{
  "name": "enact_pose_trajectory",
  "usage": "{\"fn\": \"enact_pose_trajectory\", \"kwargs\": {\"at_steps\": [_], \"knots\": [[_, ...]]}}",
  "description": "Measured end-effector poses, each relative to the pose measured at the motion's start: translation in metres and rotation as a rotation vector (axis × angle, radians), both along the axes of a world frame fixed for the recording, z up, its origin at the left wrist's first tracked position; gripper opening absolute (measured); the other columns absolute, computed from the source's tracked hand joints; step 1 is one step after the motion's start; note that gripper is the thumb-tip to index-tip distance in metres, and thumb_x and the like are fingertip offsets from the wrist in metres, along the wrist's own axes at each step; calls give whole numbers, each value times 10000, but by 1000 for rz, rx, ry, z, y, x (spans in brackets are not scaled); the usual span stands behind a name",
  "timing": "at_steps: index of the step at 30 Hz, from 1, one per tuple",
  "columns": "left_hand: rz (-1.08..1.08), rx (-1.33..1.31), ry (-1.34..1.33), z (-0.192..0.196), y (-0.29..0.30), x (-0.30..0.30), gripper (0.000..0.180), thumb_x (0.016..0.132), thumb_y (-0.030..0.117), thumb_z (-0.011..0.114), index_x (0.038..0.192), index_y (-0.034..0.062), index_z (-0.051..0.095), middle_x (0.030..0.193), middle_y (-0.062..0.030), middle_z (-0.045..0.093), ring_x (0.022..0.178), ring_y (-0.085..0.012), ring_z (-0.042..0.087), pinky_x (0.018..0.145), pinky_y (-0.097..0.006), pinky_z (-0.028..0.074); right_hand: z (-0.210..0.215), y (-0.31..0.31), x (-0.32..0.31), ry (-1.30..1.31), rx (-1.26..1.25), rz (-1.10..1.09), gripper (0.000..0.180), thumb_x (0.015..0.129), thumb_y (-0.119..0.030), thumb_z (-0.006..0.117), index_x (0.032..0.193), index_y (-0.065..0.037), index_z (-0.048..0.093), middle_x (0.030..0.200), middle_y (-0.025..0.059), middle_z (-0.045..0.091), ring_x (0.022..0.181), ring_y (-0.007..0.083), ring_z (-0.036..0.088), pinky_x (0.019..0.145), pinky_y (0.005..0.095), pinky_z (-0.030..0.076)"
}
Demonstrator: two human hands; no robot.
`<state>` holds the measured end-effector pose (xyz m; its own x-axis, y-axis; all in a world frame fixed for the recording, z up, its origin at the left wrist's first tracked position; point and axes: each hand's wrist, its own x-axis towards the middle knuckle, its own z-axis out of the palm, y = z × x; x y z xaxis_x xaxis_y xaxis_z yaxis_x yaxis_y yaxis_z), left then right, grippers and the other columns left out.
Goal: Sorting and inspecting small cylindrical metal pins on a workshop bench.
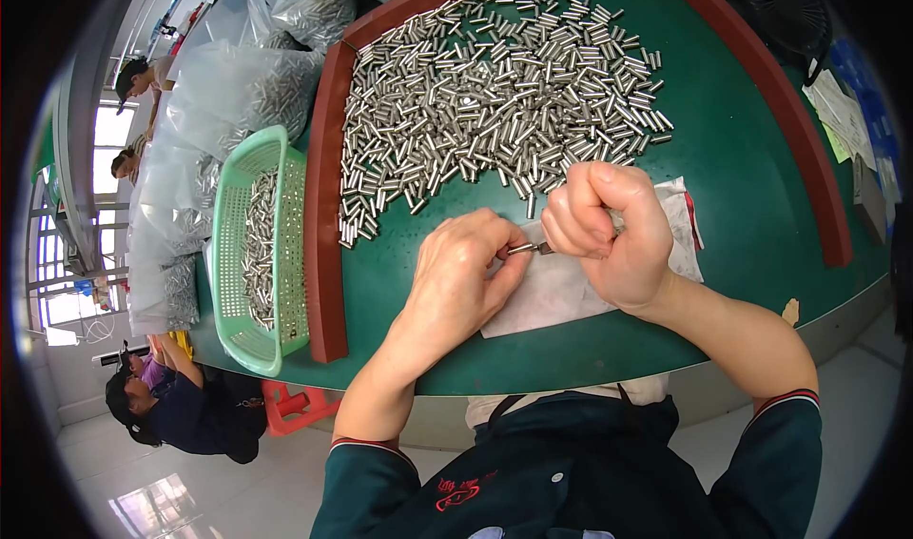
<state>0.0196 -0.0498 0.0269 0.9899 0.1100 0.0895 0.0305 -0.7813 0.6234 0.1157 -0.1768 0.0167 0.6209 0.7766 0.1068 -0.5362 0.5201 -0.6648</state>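
Between the thumb and fingers of my left hand a small metal pin is pinched, its end pointing right. My right hand is curled in a fist around a slim tool; only its dark tip shows, meeting or almost meeting the pin's end. The fist hides the rest of the tool, so its kind is unclear. Beneath both hands lies a stained white cloth or sheet. Just beyond them spreads a large heap of short, shiny metal pins on the green tabletop.
Red-brown rails border the work area at left, back and right. Left of the rail stands a green plastic basket holding more pins. Clear bags of metal parts are piled further left. A black fan stands back right; co-workers sit at left.
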Motion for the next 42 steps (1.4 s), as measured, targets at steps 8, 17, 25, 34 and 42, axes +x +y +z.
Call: {"fn": "enact_pose_trajectory", "kwargs": {"at_steps": [8,17,25,34,42], "knots": [[12,3,-7,0,-2,1,82,666,41,625,706,8,561,615,-87,521,539,-247,525,502,-343,401,-2,0,0,-40,-1,0,350,846,-156,325,509,-77,278,460,-20,259,414,63,218,408,228,193],[10,-21,30,7,-3,4,71,658,8,620,694,-18,565,610,-109,534,517,-250,542,472,-328,421,2,2,-11,-150,-114,-37,335,836,-156,352,519,-71,286,491,-26,296,468,52,236,423,228,198],[46,-3,-2,1,-2,-2,96,660,19,640,733,-10,585,610,-65,530,502,-158,501,486,-266,419,7,-2,-1,-59,-41,-46,343,835,-154,346,508,-76,278,467,-20,270,430,58,223,412,226,188],[-31,85,27,8,-3,-3,153,637,21,660,777,2,600,635,-57,523,526,-152,498,497,-257,415,5,-5,2,-88,-58,-71,386,879,-220,291,511,-107,282,418,-20,255,396,79,180,401,242,171],[-7,32,56,7,-3,-1,137,639,43,658,751,13,583,636,-62,515,546,-190,511,498,-295,411,6,-7,-3,-36,-96,-12,379,863,-223,307,503,-109,281,413,-21,259,390,77,178,399,242,171]]}}
